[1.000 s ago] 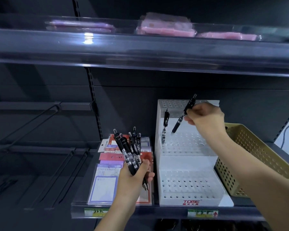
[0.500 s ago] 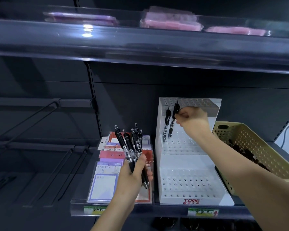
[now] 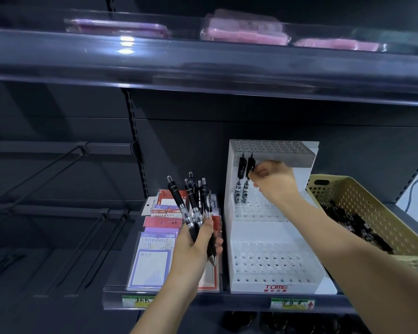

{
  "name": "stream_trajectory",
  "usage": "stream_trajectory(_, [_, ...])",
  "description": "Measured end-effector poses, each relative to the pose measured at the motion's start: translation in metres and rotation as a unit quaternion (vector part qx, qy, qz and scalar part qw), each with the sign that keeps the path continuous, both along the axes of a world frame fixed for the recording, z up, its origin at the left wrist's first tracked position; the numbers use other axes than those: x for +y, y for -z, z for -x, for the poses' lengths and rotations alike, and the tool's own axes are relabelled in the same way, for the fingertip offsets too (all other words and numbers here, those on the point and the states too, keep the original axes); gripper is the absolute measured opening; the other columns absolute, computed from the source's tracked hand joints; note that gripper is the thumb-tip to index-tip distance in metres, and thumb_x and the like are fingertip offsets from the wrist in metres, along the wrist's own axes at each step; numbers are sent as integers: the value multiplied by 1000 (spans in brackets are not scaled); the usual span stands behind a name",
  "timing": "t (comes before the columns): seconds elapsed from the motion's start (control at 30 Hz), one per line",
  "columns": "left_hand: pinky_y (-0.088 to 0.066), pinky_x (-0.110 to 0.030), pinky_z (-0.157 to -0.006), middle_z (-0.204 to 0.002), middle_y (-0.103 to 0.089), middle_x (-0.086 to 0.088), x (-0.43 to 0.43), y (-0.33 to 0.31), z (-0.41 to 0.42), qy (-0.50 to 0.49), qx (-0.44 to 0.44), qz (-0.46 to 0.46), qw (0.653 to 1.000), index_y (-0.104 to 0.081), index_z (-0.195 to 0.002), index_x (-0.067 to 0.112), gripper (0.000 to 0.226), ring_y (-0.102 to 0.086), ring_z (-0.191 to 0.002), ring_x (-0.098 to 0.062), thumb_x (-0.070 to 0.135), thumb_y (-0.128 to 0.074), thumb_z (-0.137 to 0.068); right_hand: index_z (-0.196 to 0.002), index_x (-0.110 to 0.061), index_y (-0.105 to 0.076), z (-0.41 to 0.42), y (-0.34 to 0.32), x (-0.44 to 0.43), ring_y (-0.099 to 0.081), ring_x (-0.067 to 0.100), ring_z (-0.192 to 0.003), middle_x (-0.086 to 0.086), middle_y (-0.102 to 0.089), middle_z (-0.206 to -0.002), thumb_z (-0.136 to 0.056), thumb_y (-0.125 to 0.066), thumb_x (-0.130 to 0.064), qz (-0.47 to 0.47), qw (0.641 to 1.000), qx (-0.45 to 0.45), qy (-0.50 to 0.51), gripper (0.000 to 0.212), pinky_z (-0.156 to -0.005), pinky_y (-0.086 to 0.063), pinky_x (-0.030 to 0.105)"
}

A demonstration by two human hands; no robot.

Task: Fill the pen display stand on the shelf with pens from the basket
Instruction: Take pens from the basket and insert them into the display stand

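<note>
Your right grip pinched a pen at its clip end, in the stand's top tier. Left grip clutched the spare pens mid-barrel. Probably light, stiff, slick: take hold near the clip.

Left grip held bundle of black pens upright, in front of notepad packs. Right grip pinched second pen standing in top tier of white display stand, just beside first pen. Beige basket sat right of stand on shelf, dark pens inside.
</note>
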State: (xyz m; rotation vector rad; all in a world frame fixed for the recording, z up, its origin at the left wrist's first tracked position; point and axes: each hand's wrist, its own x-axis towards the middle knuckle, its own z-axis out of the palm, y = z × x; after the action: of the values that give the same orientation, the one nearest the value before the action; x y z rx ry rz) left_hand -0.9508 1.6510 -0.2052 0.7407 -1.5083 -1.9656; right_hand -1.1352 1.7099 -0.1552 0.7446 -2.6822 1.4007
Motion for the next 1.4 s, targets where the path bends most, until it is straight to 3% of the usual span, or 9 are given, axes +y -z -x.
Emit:
stream_trajectory(0.13, [-37,-13,-40,-62,-58,-4,0,-2,-1,-1,-6,23,1000,-54,-79,6,23,-55,-54,-14,23,-52,-94,-87,-15,-65,-21,0,9,-63,23,-69,0,-62,-71,-86,-65,-18,74,995,59,17,3,-59,-46,26])
stream_trajectory(0.23, [-39,-15,-41,-57,-56,1,1,-1,0,-1,-6,23,1000,-53,-79,8,21,-53,-58,-18,24,-54,-93,-71,-25,-65,-48,-2,16,-58,11,-56,-4,-62,-65,-85,-67,-19,88,992,-20,-86,15,-52,-47,21])
stream_trajectory(0.37, [-39,-15,-41,-66,-56,-6,7,0,2,17,-2,28,999,-56,-84,9,16,-54,-57,-16,21,-53,-93,-84,-17,-67,-70,0,17,-60,4,-56,0,-66,-77,-86,-66,-16,62,966,-145,-205,2,-52,-48,15])
stream_trajectory(0.73, [-42,-16,-46,-69,-58,-6,11,8,5,66,-12,56,996,-56,-94,7,15,-55,-54,-9,22,-53,-93,-82,-7,-63,-70,2,35,-63,8,-59,1,-64,-64,-87,-65,-10,94,932,-255,-238,6,-57,-54,21])
stream_trajectory(0.87, [-48,-19,-54,-75,-60,-7,12,14,11,78,-28,63,995,-57,-100,2,23,-60,-60,-10,24,-55,-92,-78,-4,-59,-69,6,39,-63,10,-56,7,-61,-64,-88,-58,-3,88,949,-225,-205,10,-56,-54,22])
stream_trajectory(1.0, [-55,-28,-64,-77,-65,-6,12,16,11,64,-29,23,997,-58,-98,4,22,-64,-65,-11,24,-52,-94,-83,-2,-59,-57,-4,46,-64,15,-59,11,-63,-72,-89,-55,-1,161,957,-202,-134,8,-63,-57,26])
stream_trajectory(1.13, [-44,-19,-45,-67,-58,-3,7,16,5,34,-41,20,998,-56,-87,6,19,-53,-49,-6,23,-53,-94,-89,-10,-60,-26,-25,57,-69,17,-69,7,-68,-76,-90,-56,-8,176,982,-62,-28,4,-78,-58,43])
stream_trajectory(1.23, [-40,-17,-42,-60,-50,-3,6,15,5,20,-56,38,998,-53,-84,6,22,-46,-41,-6,26,-55,-92,-85,-7,-60,-13,-30,54,-71,20,-71,5,-67,-71,-90,-59,-10,189,982,17,9,6,-76,-58,39])
stream_trajectory(1.4, [-41,-19,-47,-59,-45,-1,4,17,6,11,-64,54,996,-57,-86,4,26,-45,-46,-9,29,-57,-91,-84,-8,-59,-5,-27,39,-65,18,-71,1,-63,-71,-89,-57,-8,168,986,20,0,6,-78,-57,43])
